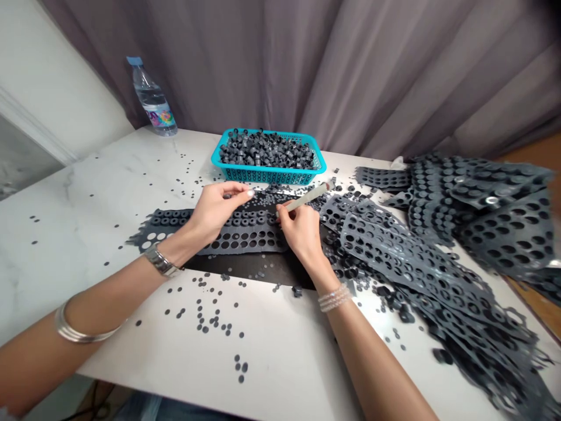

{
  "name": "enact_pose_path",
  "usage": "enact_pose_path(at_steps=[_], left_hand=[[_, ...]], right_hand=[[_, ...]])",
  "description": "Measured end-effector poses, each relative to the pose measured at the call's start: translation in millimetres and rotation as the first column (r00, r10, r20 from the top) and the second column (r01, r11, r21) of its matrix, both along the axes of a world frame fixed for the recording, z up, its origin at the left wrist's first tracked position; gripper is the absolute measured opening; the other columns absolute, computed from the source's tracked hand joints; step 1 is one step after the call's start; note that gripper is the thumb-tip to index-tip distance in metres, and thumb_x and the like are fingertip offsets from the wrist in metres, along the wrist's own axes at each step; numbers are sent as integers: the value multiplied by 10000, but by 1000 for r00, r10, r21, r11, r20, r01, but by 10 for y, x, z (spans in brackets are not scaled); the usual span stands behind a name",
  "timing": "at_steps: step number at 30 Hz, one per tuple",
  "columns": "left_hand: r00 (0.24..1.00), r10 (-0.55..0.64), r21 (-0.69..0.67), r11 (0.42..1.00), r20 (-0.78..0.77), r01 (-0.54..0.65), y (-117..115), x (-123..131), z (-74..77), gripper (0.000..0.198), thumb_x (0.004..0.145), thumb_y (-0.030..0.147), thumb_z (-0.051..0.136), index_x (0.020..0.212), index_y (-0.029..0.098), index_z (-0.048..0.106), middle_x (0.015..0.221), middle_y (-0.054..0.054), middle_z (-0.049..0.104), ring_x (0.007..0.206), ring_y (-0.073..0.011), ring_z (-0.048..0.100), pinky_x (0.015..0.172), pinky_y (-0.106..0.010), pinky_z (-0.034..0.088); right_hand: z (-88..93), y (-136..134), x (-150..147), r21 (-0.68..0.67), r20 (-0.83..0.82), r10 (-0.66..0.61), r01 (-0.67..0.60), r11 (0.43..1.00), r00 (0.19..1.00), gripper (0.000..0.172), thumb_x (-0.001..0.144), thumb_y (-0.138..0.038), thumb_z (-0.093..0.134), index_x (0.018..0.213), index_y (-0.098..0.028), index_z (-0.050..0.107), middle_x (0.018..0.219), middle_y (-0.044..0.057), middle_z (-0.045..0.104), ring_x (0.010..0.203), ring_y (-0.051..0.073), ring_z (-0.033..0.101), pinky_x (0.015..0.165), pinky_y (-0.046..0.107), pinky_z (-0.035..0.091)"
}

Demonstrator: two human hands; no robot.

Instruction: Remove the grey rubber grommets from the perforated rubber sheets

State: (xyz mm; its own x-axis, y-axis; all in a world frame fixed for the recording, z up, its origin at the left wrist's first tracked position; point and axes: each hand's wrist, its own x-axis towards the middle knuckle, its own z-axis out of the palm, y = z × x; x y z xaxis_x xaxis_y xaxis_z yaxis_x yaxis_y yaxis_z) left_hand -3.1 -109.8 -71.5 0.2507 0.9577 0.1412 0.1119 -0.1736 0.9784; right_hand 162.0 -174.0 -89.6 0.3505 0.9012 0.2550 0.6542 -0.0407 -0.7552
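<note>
My right hand (300, 231) grips a pale, pen-like stick (309, 196), its lower end at a grey rubber sheet (245, 241) with rows of round rings and holes. That sheet lies flat across a dark board (263, 272). Above the sheet's upper edge, my left hand (214, 210) has thumb and forefinger brought together; whatever is between them is too small to make out. Rings fill the upper rows, while several holes in the lower rows are open. The tip of the stick is hidden by my right fingers.
Behind the board stands a turquoise basket (269, 175) heaped with small grey rings. Punched sheets (403, 257) pile up on the right, with more sheets (477, 199) behind. Small black discs (214, 320) are scattered over the white table (175, 362). A water bottle (153, 99) stands at back left.
</note>
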Motion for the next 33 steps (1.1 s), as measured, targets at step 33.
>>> enact_pose_path(at_steps=[33], left_hand=[[590, -204, 279, 730, -781, 623, 56, 131, 100, 268, 828, 187, 579, 1045, 182, 735, 1031, -72, 715, 1006, -225, 618, 914, -338, 421]], right_hand=[[23, -70, 182, 121, -288, 109, -77, 990, 951, 288, 861, -438, 570, 787, -168, 637, 709, 71, 710, 619, 215, 699, 577, 298, 568]])
